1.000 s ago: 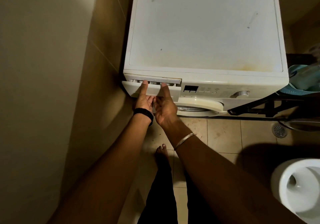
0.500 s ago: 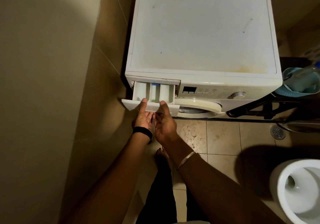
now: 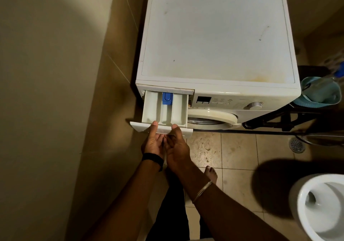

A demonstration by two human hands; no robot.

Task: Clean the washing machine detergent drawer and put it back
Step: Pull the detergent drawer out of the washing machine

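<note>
1. Detergent drawer (image 3: 164, 110): white, drawn well out of the slot at the top left corner of the washing machine (image 3: 217, 35), rear end still inside the opening. Three compartments visible, with a blue cap (image 3: 167, 98) at the back of the middle one.
2. Left hand (image 3: 153, 144): palm up beneath the drawer's front panel, thumb laid over the panel's top edge, fingers curled under and gripping it. Black band (image 3: 153, 159) on the wrist.
3. Right hand (image 3: 176, 148): just beside the left, touching it, thumb on the top edge of the front panel, fingers tucked under the panel and holding it. Thin metal bangle (image 3: 202, 191) further up the forearm.
4. Machine front: small display and buttons (image 3: 203, 100) right of the drawer slot, round dial (image 3: 254, 105) near the right end, door rim (image 3: 212, 118) below.
5. Surroundings: tiled floor (image 3: 238, 153) with a round drain (image 3: 296, 145) at right, white toilet bowl (image 3: 320, 209) at lower right, pale blue tub (image 3: 319, 93) on a dark rack beside the machine, one bare foot (image 3: 211, 173) on the tiles.
</note>
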